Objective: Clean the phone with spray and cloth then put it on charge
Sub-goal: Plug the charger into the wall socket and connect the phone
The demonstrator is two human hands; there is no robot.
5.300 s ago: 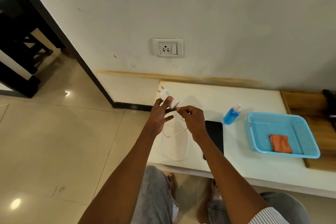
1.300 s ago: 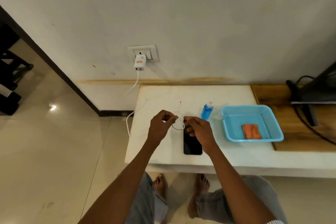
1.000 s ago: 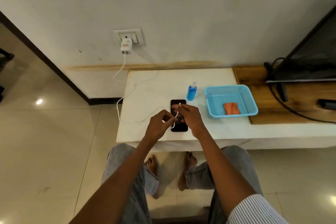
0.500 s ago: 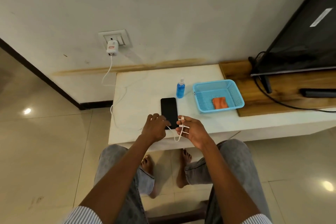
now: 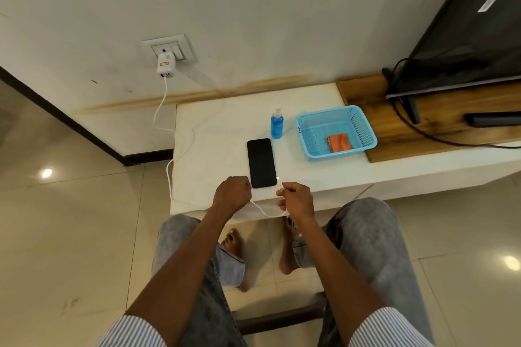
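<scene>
Right hand [image 5: 297,200]: thumb and forefinger pinch connector end of thin white charging cable [image 5: 265,211], tip just beside near corner of flat black phone [image 5: 261,162], not inserted. Left hand [image 5: 231,196]: fist closed around same cable, touching phone's near left corner. Phone lies screen-up on white table [image 5: 220,132]. Cable runs off left table edge up to white charger adapter [image 5: 166,64] in wall socket [image 5: 180,43]. Blue spray bottle [image 5: 276,124] upright beyond phone. Folded orange cloth [image 5: 339,142] inside light-blue plastic mesh basket [image 5: 366,132], right of bottle.
</scene>
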